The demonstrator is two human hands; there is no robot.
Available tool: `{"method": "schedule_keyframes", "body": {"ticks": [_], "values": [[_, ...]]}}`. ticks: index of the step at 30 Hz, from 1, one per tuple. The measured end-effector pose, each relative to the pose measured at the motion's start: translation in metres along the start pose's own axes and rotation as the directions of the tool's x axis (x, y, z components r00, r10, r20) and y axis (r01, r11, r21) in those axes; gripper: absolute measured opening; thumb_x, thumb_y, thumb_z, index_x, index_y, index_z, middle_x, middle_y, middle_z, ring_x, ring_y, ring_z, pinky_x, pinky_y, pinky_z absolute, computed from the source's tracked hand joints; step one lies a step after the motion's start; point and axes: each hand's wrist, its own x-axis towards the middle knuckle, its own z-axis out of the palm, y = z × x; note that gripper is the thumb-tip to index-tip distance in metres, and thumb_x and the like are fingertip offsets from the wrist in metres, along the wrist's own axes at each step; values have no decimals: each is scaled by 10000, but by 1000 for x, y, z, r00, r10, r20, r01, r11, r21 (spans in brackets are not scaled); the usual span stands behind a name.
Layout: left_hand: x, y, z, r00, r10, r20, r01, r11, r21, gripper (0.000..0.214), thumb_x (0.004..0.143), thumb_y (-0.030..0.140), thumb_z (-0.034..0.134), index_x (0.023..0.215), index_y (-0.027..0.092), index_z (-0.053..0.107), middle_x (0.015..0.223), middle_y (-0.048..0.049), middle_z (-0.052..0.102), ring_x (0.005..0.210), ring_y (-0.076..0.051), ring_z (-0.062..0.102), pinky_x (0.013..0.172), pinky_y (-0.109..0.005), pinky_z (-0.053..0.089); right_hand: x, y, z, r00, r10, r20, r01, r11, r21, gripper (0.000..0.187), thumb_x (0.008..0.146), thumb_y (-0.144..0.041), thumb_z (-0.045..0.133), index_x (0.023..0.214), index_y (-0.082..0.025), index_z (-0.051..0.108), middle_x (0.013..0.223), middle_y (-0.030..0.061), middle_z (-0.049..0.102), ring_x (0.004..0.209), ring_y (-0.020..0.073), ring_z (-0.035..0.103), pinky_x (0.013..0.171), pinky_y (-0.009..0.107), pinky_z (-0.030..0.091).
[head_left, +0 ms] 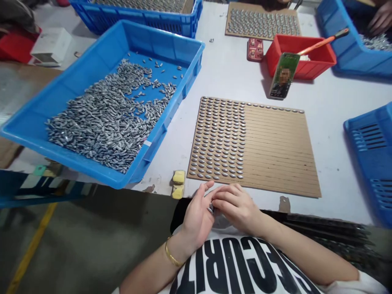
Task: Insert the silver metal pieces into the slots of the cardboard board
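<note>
In front of my torso, below the table's front edge, my left hand [196, 218] is cupped palm up with a few small silver oval pieces [210, 209] in it. My right hand [239, 207] reaches over that palm, its bent fingers together at the pieces; its fingertips are partly hidden. Just beyond both hands lies a grooved cardboard sheet [278, 151]. Rows of silver ovals [219, 134] fill its left part, and a single line of them runs along its far edge. To the left, a blue tray [150, 149] holds a large heap of loose silver ovals [101, 118].
A phone [284, 75] leans against a red bin [315, 45] with an orange-handled tool. Small yellow blocks [178, 183] sit at the table edge. A blue crate [372, 151] stands right. Another filled sheet [263, 22] lies at the back; a co-worker's hand [381, 20] is far right.
</note>
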Motion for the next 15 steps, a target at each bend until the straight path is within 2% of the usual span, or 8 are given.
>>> {"method": "schedule_keyframes", "body": {"ticks": [4, 7, 10, 12, 15], "values": [[-1, -3, -1, 998, -53, -18, 53, 999, 5, 304, 918, 396, 469, 1060, 145, 564, 1132, -138, 620, 880, -157, 608, 768, -270, 472, -9, 0, -5, 1000, 23, -6, -22, 998, 59, 193, 902, -128, 502, 1025, -183, 640, 957, 75, 678, 915, 188, 578, 775, 352, 473], [-3, 1, 1, 999, -31, -34, 31, 1000, 0, 242, 907, 330, 501, 993, 130, 606, 1106, -139, 625, 953, -189, 609, 863, -322, 480, -12, 9, -12, 982, 156, -108, -146, 985, 97, 193, 894, -122, 518, 1028, -198, 634, 937, 73, 663, 861, 173, 589, 749, 326, 501], [-6, 6, 3, 997, 34, -76, -34, 999, 10, 181, 885, 254, 531, 957, 123, 632, 1106, -141, 631, 1057, -232, 593, 994, -393, 432, -14, 23, -12, 943, 254, -212, -258, 966, 9, 216, 889, -101, 513, 1031, -201, 642, 943, 83, 651, 853, 178, 594, 727, 312, 510], [-7, 6, 3, 993, 43, -109, -41, 999, 25, 167, 875, 225, 538, 941, 115, 646, 1088, -141, 641, 1055, -231, 598, 1023, -402, 416, -14, 30, -7, 944, 246, -220, -266, 962, -64, 236, 892, -99, 504, 1052, -200, 645, 965, 90, 652, 881, 187, 597, 739, 310, 513], [-7, 3, 1, 992, -12, -127, 15, 1000, 26, 183, 875, 219, 531, 942, 100, 653, 1053, -151, 654, 1006, -227, 623, 1021, -409, 424, -12, 35, 2, 959, 212, -188, -240, 960, -142, 252, 900, -102, 486, 1076, -185, 647, 970, 96, 655, 887, 190, 596, 741, 305, 517]]}}
